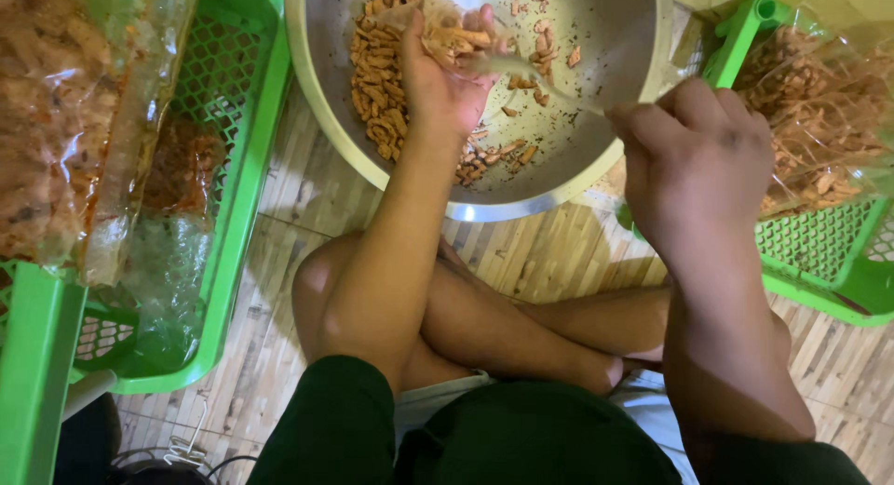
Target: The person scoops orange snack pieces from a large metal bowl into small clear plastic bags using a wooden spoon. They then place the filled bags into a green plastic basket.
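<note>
A person sits cross-legged on a woven mat floor (279,262). At 12 o'clock stands one big round shiny metal bowl (605,75), close enough to reach without getting up.

The left hand (442,71) is inside the bowl. Its fingers (484,24) are curled around a small clear plastic bag (438,20), pinching its top so it stays open like a little mouth. Short orange-brown snack sticks (377,85) already sit in the bag, and more lie in a heap in the bowl at about 11 o'clock, with loose bits scattered across the bottom.

The right hand (698,164) is at 2 o'clock, just over the bowl's rim. Its fingers are pressed together in a fist around the handle of a pale scoop or spoon (521,71). The scoop's far end points at the bag's opening, so it looks like it pushes sticks in. The scoop is blurry, so its exact shape is hard to tell.

There are two bright green plastic baskets with holes: one at 9 o'clock (247,168) and one at 3 o'clock (829,252). Both hold clear bags full of the same snacks (47,122), kept near on each side.
</note>
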